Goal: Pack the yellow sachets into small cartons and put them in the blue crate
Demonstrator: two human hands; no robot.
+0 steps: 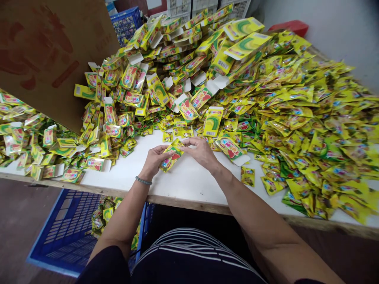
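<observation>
Over the white table (189, 179), close to its front edge, I hold a small yellow-green printed box (171, 159) tilted between both hands. My left hand (155, 159) grips its left side, thumb on the printed face. The fingers of my right hand (199, 152) pinch at its upper right end, and they partly hide that end. Just beyond my hands stands a yellow box (213, 121) with its barcode showing. To the right of my right hand lies a box with a white open flap (232, 149). A single yellow sachet (248, 176) rests near my right forearm.
Many open-ended boxes (160, 88) are heaped at the back, with a large pile of yellow sachets (310, 118) on the right. A big cardboard carton (53, 51) leans at the left. Below the table edge sits a blue crate (59, 236) containing packets.
</observation>
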